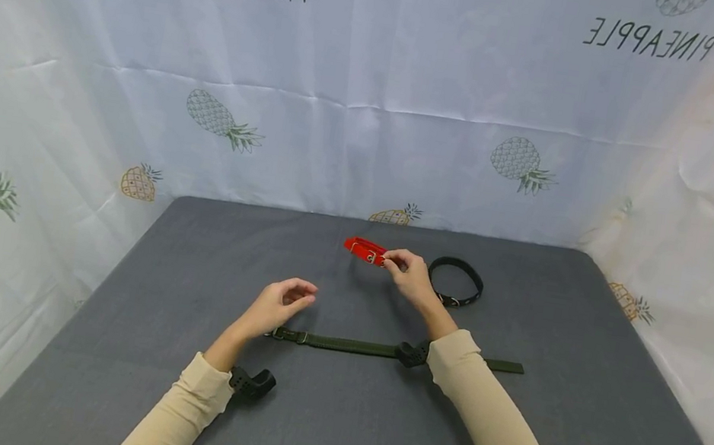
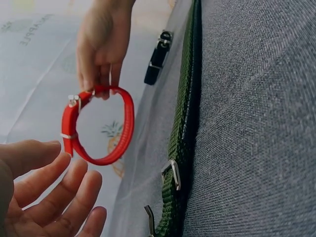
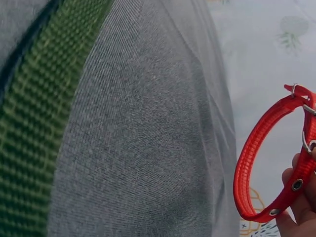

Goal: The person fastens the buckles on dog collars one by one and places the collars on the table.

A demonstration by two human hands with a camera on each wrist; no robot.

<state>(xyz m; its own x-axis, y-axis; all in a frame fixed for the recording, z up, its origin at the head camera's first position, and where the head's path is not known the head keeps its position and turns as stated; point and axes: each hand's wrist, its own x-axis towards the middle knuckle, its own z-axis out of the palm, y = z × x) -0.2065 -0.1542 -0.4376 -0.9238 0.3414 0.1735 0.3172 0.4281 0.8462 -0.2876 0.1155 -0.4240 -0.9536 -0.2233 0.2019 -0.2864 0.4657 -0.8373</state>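
Observation:
A red buckled collar (image 1: 366, 252) is held up off the table, pinched at one side between the thumb and fingers of my right hand (image 1: 412, 277). In the right wrist view the collar (image 3: 247, 163) forms a closed loop with metal eyelets and a buckle. My left hand (image 1: 275, 309) hovers to the left with loosely bent fingers and nothing in them; in the left wrist view its fingers (image 2: 64, 197) are close to the collar. Beneath both arms, a green webbing collar (image 1: 352, 346) lies stretched out flat, its buckle end near the left wrist.
A black collar (image 1: 475, 278), fastened in a loop, lies on the grey table (image 1: 300, 414) just right of my right hand. Behind the table hangs a white pineapple-print curtain (image 1: 353, 153). Black wrist devices (image 1: 253, 384) sit under both forearms.

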